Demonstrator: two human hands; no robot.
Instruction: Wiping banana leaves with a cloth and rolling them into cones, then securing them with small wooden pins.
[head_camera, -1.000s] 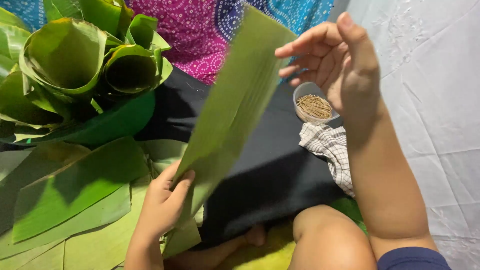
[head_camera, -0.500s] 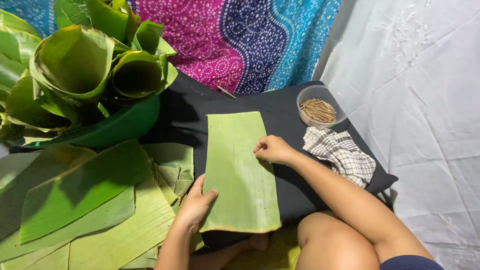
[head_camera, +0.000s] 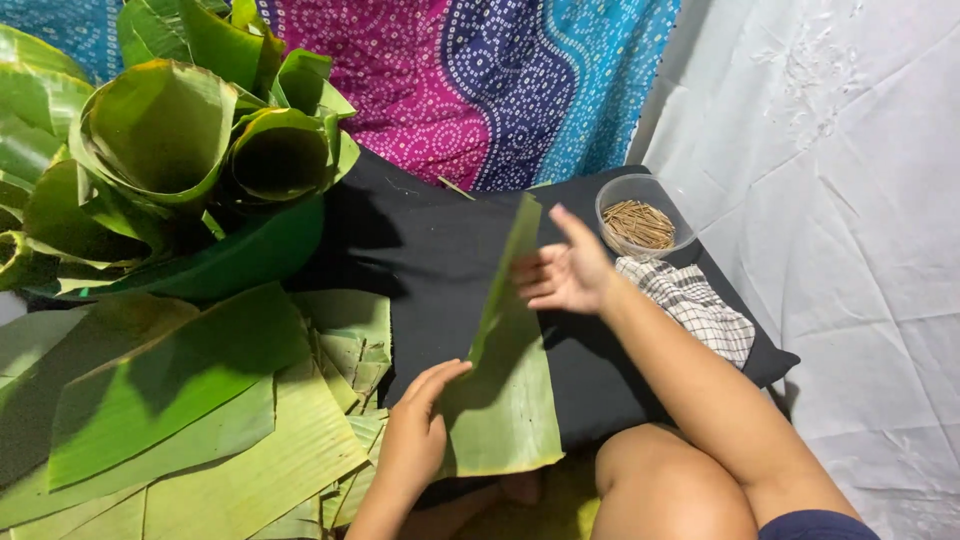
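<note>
- Left hand (head_camera: 415, 435) is pinching the banana leaf strip's (head_camera: 505, 390) near edge.
- Right hand (head_camera: 565, 272), grip wide, is touching the strip's raised far end.
- Bowl of sticks (head_camera: 640, 222) is sitting just beyond the right hand.

Bowl (head_camera: 645, 218) behind cloth (head_camera: 690, 305), right of leaf (head_camera: 505, 390)
</note>
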